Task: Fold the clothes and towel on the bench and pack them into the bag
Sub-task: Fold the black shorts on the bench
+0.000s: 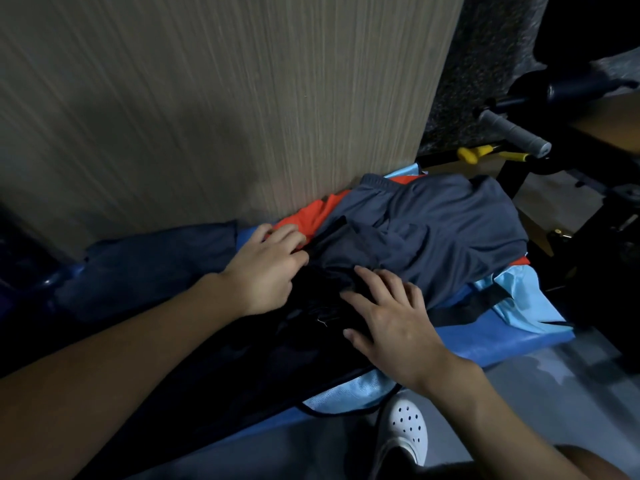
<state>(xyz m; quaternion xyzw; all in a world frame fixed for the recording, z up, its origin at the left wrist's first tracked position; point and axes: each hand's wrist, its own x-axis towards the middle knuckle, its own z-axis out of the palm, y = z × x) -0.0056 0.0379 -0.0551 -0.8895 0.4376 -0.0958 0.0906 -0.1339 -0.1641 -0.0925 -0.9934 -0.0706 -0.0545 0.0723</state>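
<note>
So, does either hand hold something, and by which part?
The right hand presses flat on the black cloth, holding nothing. The left hand curls its fingers at the grey shorts; a grip cannot be told.

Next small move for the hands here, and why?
Probably slide the black garment toward the person, free of the pile. Both hands are on it: the right hand lies flat, the left hand curls at its far edge. The grey shorts seem to overlap that edge, crumpled, so it cannot be spread flat on the bench for folding yet.
</note>
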